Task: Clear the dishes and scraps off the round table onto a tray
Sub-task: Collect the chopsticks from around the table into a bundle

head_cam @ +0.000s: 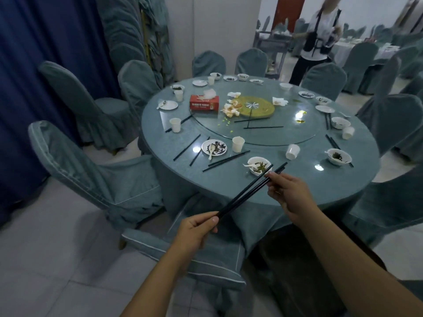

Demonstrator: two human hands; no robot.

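Both my hands hold a pair of black chopsticks above the near edge of the round table. My left hand grips their lower end; my right hand pinches their upper end beside a white bowl with green scraps. A dirty plate with a spoon, paper cups, more bowls and several loose chopsticks lie round the rim. A red tissue box, crumpled napkins and peel scraps sit on the glass turntable. No tray is in view.
Covered chairs ring the table: one at my left, one pushed in below my hands. A person stands beyond the far side near a cart. Blue curtain on the left; tiled floor below.
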